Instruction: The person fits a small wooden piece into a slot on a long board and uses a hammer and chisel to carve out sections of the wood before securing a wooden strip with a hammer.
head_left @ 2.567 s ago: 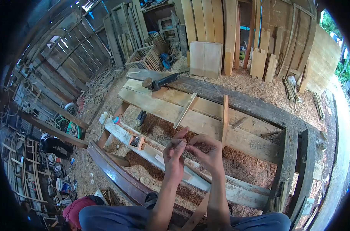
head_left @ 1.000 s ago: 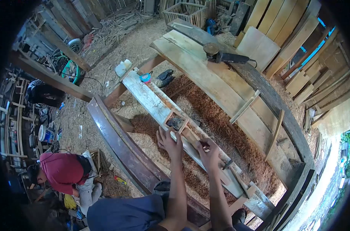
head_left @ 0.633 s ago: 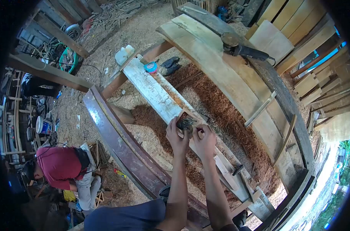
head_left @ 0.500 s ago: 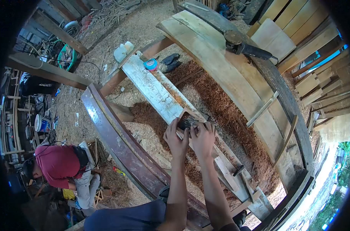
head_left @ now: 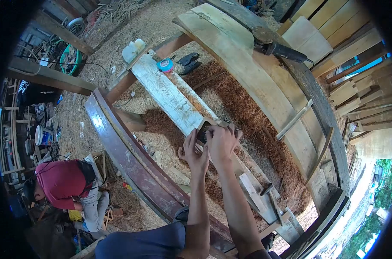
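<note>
Wooden box (head_left: pixel 206 128) on the pale plank (head_left: pixel 161 88) — right hand (head_left: pixel 221 142) reaching in, left hand (head_left: pixel 195 153) beside, fingers spread

angle grinder (head_left: pixel 278 46), tape measure (head_left: pixel 165 65), crouching person (head_left: pixel 64 183)

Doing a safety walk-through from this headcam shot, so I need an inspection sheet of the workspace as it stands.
Surface: pale plank across beams, sawdust below.
Job's things: small wooden box on the plank, dark contents unclear.
Clutter: tape measure, white jug, angle grinder on the wide board.
Hands: left hand beside the box; right hand over it; grip unclear.
Cables: grinder cord, green hose.
Surroundings: stacked boards; person in red crouched below.
</note>
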### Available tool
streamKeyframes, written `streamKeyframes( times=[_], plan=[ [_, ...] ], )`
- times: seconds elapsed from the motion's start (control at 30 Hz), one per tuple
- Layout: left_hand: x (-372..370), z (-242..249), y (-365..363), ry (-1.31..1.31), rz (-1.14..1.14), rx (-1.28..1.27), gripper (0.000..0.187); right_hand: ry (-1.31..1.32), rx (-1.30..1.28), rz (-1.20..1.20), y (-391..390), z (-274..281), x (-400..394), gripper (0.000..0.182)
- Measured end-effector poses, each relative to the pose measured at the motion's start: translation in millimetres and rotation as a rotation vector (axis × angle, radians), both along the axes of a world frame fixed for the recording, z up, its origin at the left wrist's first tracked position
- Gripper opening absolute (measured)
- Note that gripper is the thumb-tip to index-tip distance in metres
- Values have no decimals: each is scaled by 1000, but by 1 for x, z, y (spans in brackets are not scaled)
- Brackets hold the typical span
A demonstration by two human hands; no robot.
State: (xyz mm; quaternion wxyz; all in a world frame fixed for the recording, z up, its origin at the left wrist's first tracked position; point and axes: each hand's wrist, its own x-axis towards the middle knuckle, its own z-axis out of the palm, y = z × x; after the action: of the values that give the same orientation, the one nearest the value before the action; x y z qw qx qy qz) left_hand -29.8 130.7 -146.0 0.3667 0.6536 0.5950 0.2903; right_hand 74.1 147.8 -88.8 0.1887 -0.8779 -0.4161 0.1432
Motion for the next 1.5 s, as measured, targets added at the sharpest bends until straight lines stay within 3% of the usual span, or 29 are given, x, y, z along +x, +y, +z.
streamKeyframes(
  times=[0.07, 0.13, 0.23, 0.37, 0.53, 0.57, 0.63, 0.73, 0.87, 0.93, 0.97, 1.03, 1.2, 1.27, 1.3, 1.33, 1.43, 1.5],
  plan=[
    [1, -5, 3, -11, 1, -21, 70, 16, -52, 27, 1, 2, 5, 12],
    [-3, -12, 4, -198, -31, 21, 71, 71, 9, 44, -3, -3, 6, 12],
    [-5, -15, 5, -44, -61, 63, 71, 108, 38, 69, -3, -11, 8, 13],
    [-3, -19, 2, -28, -17, 95, 76, 71, 41, 82, -5, -14, 7, 13],
    [0, -27, 8, -374, -9, 66, 74, 41, -34, 52, -2, -5, 2, 14],
    [-2, -26, 6, -372, -9, 65, 74, 43, -36, 52, -3, -4, 2, 14],
    [-3, -13, 4, -54, -10, 53, 72, 125, -45, 53, -2, -5, 5, 15],
    [-2, -5, 4, 13, -39, 20, 69, 268, 174, 28, -12, -13, 7, 15],
    [1, -8, 3, -146, 4, 5, 68, 270, 192, -39, -21, 4, 13, 12],
    [3, 7, 3, 2, -4, -48, 68, 619, 287, -175, -24, 12, 19, 16],
    [3, 6, 3, 2, -10, -49, 68, 617, 288, -180, -30, 16, 19, 16],
    [2, 2, 5, -84, -16, -53, 69, 1090, 582, -427, -47, 29, 18, 23],
    [14, 37, -4, 55, -26, 88, 66, 1200, 744, -449, -103, 92, 26, 22],
    [28, 68, -14, -179, 215, 121, 53, 1223, 853, -426, -123, 115, 34, 18],
    [31, 85, -20, -92, 145, 159, 40, 1240, 873, -494, -131, 128, 36, 10],
    [37, 95, -27, -316, 66, 146, 30, 1222, 885, -509, -141, 136, 39, 10],
    [67, 147, -57, -740, -257, 59, 19, 1169, 1009, -471, -176, 155, 48, 10],
    [84, 165, -78, -816, -452, 66, 19, 1148, 1045, -521, -199, 168, 52, 10]
  ],
)
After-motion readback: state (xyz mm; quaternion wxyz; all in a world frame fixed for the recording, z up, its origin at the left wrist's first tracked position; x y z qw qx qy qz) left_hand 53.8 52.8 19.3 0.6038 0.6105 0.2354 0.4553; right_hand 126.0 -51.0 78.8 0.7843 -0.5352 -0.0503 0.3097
